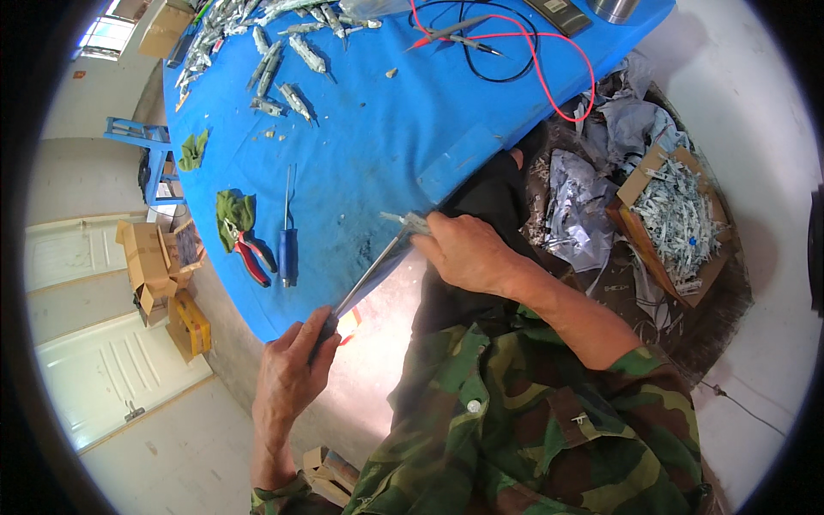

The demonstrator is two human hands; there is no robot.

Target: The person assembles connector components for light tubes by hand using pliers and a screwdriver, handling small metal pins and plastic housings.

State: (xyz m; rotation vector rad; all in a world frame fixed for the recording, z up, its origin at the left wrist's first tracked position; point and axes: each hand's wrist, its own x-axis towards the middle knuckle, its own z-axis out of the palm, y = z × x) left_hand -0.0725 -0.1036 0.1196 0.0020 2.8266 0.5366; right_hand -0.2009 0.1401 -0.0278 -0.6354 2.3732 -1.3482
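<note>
My left hand (287, 373), closed, grips the dark handle of a screwdriver at the table's near edge. The screwdriver's long metal shaft (369, 276) slants up and right. Its tip meets a small grey-white narrow part (415, 223), which my right hand (472, 253) pinches at the cloth's edge. My fingers hide some of this part. Left of it on the blue cloth (343, 163) lie a blue-handled screwdriver (288, 257) and red-handled pliers (249, 260). The pliers' jaws rest against a green rag (236, 209). Dark crumbs dot the cloth near the part.
Similar grey-white parts (268, 67) are scattered at the table's far left. A meter (560, 14) and red and black test leads (525, 39) lie far right. Beside the table on the right stands a carton of pale scrap (678, 227). Cardboard boxes (148, 262) are on the left floor.
</note>
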